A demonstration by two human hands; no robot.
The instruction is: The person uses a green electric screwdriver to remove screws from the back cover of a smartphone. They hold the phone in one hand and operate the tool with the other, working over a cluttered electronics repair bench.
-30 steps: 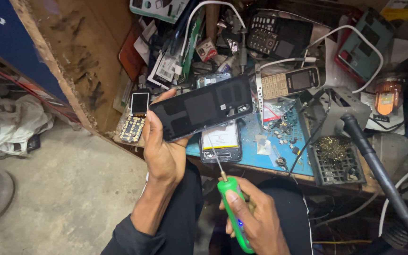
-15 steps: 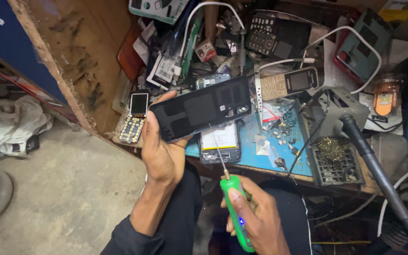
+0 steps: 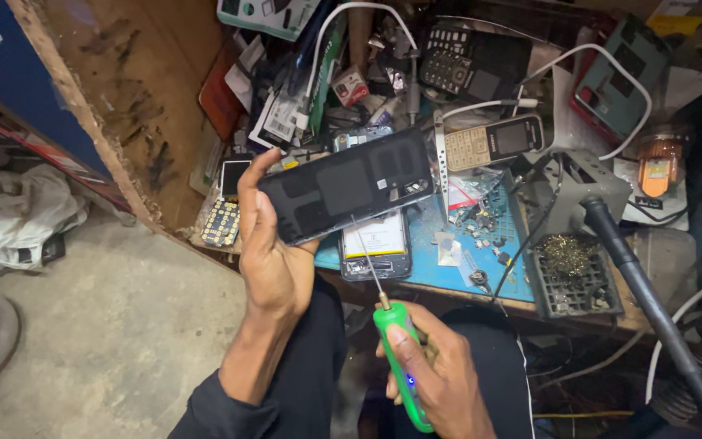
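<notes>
We find the left hand [image 3: 274, 244] clasped around one short end of a flat black rectangular phone panel [image 3: 347, 193], thumb over the upper edge and fingers behind, holding it raised above the cluttered blue work mat [image 3: 481, 260]. The right hand [image 3: 440, 382] is wrapped tightly around a green plastic electric screwdriver [image 3: 400, 358], its thin metal bit resting against the panel's lower face. We judge the panel light, stiff but thin, likely to crack under twisting; the edges are the safe hold, as now. The screwdriver's smooth barrel wants a full grip. A black square grid tray [image 3: 574, 280] beside the mat holds a tangle of brassy wire wool. Loose small parts lie scattered on the mat itself, uncontained.
</notes>
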